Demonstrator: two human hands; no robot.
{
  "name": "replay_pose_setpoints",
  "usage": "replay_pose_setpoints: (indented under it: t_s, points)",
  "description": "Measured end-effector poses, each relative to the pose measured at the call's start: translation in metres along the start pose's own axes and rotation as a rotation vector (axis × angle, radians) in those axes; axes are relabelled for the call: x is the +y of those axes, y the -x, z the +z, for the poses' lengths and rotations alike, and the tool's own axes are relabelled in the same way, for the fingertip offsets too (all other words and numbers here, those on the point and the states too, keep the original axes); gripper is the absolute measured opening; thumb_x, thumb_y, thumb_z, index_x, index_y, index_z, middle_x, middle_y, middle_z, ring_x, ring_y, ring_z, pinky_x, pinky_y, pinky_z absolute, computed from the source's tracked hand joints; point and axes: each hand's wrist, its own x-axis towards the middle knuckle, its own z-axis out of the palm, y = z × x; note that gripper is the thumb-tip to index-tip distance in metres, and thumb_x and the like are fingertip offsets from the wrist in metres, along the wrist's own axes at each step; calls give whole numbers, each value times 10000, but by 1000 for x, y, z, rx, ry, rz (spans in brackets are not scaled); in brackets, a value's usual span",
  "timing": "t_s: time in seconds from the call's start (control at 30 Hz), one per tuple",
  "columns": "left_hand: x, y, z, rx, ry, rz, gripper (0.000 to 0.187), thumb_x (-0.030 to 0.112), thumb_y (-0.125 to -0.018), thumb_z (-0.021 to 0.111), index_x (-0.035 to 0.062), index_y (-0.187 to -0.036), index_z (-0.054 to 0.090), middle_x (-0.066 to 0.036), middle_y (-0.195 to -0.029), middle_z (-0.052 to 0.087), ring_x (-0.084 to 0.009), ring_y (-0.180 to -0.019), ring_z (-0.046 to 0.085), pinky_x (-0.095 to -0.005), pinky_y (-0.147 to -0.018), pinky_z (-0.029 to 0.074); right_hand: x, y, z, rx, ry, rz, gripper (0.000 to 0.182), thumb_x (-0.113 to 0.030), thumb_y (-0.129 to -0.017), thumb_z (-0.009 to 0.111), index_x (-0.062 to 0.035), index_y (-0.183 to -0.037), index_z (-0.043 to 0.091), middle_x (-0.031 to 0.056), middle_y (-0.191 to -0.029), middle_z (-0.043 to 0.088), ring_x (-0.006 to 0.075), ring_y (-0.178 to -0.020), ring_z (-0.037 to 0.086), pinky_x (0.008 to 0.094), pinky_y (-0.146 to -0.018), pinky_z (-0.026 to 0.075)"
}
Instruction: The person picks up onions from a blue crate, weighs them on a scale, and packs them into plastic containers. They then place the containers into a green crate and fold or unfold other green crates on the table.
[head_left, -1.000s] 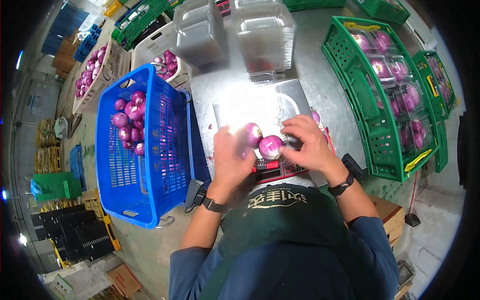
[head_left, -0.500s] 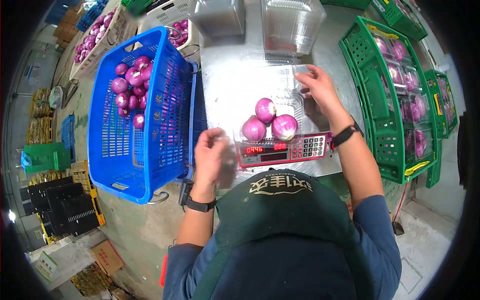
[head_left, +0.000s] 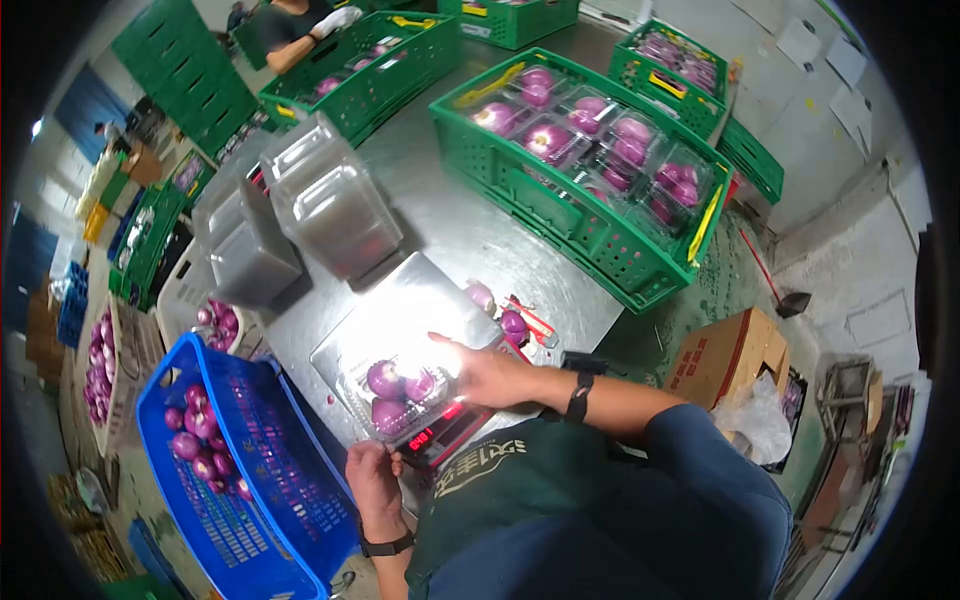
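Note:
A clear plastic clamshell box (head_left: pixel 352 402) with three purple onions (head_left: pixel 388 414) inside sits on the scale's bright metal platform (head_left: pixel 338 348). My left hand (head_left: pixel 374 484) is at the box's near left corner, fingers curled in a pinch on its edge. Along the right side of the box lies my right hand (head_left: pixel 492 374), its fingers stretched out over the rim and partly lost in glare. Below the box, the red digital scale (head_left: pixel 452 434) shows lit red digits, with part of its panel covered. Two loose onions (head_left: pixel 514 326) lie beyond my right hand, beside a red tool.
A blue crate (head_left: pixel 250 470) of onions stands at left. Stacks of empty clear boxes (head_left: pixel 335 205) rest on the metal table (head_left: pixel 430 190). A green crate (head_left: pixel 560 215) holds packed onions at back right. Another person (head_left: pixel 290 35) works at the far crate. A cardboard box (head_left: pixel 715 350) is at right.
The view has swung toward the right. My left hand came from beside the scale to the box's corner; my right hand moved down from the raised lid onto the box's side. The scale's digits changed.

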Motion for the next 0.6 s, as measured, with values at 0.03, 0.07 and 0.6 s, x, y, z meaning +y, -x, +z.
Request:
replay_pose_setpoints:
  t_s: [0.03, 0.07, 0.6]
  points:
    - [1, -5, 0, 11, -31, 38, 77, 12, -893, 613, 38, -941, 559, -126, -799, 639, -231, -625, 634, -295, -492, 481, 5, 2, 8, 62, -245, 133, 834, -56, -858, 604, -107, -1616, 260, 148, -768, 704, 218, -612, 680, 372, -599, 537]
    - [4, -8, 1, -27, -59, 48, 97, -20, -871, 602, 36, -933, 552, -119, -770, 622, -223, -606, 618, -285, -497, 475, 14, 2, 11, 102, -196, 85, 760, -50, -860, 605, -79, -1570, 335, 138, -779, 707, 206, -627, 682, 357, -602, 535]
    - [55, 22, 158, -495, -373, 248, 335, -35, -909, 712, 1, -1227, 613, -116, -1070, 709, -142, -926, 673, -280, -785, 579, -34, 15, -89, 832, -907, -586, 577, -81, -796, 808, -62, -1289, 508, 104, -1267, 510, 187, -1086, 612, 321, -804, 580]
